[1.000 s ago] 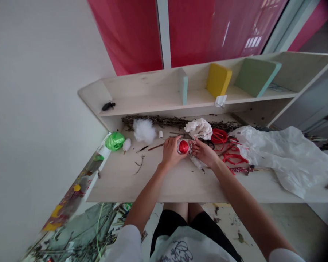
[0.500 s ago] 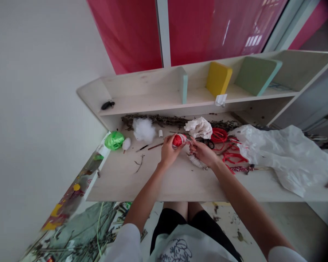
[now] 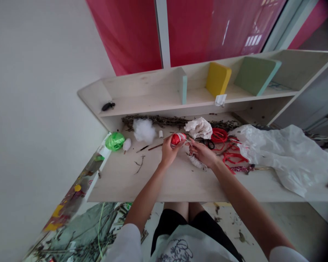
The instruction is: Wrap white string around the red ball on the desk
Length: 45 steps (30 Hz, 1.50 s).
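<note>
Left hand (image 3: pixel 168 152) clenches a red ball (image 3: pixel 177 138) above the worktop (image 3: pixel 153 182), toward its 12 o'clock edge. At the ball's 4 o'clock, right hand (image 3: pixel 203 153) pinches a white strip (image 3: pixel 190 142), apparently mid-wrap. Winding further calls for tautness.

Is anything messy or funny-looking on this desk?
Yes. Right of the red ball in the left hand, red ribbon lies in a loose tangle, a crumpled white plastic bag sprawls over the right end of the desk, and twig scraps litter the floor.
</note>
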{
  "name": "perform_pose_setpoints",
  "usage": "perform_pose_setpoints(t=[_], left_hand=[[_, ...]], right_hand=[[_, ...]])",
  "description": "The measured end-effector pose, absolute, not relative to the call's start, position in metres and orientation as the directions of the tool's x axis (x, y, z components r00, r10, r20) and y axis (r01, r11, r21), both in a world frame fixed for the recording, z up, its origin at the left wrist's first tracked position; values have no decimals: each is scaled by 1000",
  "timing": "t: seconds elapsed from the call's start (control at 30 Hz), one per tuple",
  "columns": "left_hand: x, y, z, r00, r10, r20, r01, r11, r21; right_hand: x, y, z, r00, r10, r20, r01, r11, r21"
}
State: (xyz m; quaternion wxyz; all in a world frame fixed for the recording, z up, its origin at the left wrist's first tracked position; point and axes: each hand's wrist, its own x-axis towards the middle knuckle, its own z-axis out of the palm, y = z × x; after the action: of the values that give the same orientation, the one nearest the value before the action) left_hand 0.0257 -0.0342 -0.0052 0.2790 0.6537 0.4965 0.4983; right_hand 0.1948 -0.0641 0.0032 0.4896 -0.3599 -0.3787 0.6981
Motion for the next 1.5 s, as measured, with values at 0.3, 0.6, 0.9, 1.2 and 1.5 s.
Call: perform_pose_setpoints(t=[0.3, 0.6, 0.9, 1.2, 1.5], left_hand=[[30, -34, -2, -83, 979, 185, 22, -184, 983], [28, -32, 6, 0, 985, -175, -321, 165, 932], [27, -33, 9, 81, 955, -284, -460, 288, 840], [23, -29, 8, 156, 921, -357, -470, 388, 793], [19, -28, 14, 177, 912, -371, -498, 408, 766]], right_hand=[[192, -66, -3, -307, 943, -127, -309, -225, -924], [188, -65, -3, -166, 986, -8, 50, 0, -999], [187, -64, -6, -237, 971, 16, 109, 43, -993], [188, -65, -3, -260, 966, -8, 122, 25, -992], [188, -64, -3, -177, 984, 1, 66, 13, -998]])
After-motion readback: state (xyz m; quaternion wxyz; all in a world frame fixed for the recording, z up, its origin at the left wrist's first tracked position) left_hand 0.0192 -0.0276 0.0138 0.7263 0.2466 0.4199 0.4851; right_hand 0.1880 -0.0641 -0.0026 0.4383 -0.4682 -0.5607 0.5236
